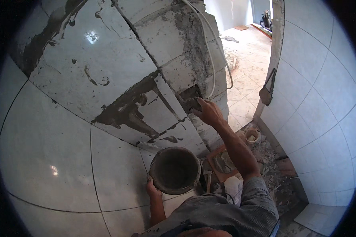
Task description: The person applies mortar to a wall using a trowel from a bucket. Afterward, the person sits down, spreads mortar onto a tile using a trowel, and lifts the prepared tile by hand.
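My left hand [154, 189] grips the rim of a round, dark grey bucket [152, 170], held close to the tiled wall. The bucket's inside is dark, and I cannot make out how much is in it. My right hand [210, 113] reaches to a dark recess [189, 94] in the bare block wall, beside the edge of the tiles. Its fingers are closed at a grey, mortar-like lump [190, 104]; whether they grip this or a tool is hidden. Wet grey mortar [126, 108] is smeared over the tiles left of that hand.
A pale cable [214, 63] hangs down the block wall near my right hand. Below my right arm are an orange tray [216, 166], a hammer [208, 179] and a small bucket [252, 135] among rubble. A doorway [245, 67] opens ahead; a tiled wall [316, 91] stands right.
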Tool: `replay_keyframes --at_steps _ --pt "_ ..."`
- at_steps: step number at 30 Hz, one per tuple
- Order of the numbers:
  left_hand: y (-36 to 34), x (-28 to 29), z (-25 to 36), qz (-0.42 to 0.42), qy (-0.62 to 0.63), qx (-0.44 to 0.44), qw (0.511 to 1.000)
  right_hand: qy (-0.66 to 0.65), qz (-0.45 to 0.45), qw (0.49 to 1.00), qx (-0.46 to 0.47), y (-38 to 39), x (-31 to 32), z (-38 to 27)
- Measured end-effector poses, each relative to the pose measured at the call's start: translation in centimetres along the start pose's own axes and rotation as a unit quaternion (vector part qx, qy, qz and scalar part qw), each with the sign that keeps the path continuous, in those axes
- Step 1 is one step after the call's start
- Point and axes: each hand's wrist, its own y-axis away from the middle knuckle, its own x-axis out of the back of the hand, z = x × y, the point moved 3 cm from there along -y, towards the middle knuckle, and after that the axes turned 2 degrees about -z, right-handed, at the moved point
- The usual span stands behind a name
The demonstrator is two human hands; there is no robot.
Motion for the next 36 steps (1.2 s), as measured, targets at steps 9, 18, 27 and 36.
replay_keyframes --at_steps 9,18,27,36 --pt "2.0 0.4 0.7 -0.047 -0.007 -0.045 0.998 -0.006 0.034 0.999 0.017 4.0 -2.6 1.2" --pt "0.3 1.2 -0.6 0.071 -0.039 -0.005 0.997 0.016 -0.044 0.999 -0.011 0.1 -0.1 -0.4" --pt "0.9 0.6 -0.7 -0.015 0.034 -0.017 0.999 -0.009 -0.010 1.000 -0.021 2.6 -1.5 0.5" --pt "0.8 -2.2 1.3 -0.114 0.096 -0.055 0.987 0.014 -0.185 0.982 -0.043 9.9 1.7 -1.1"
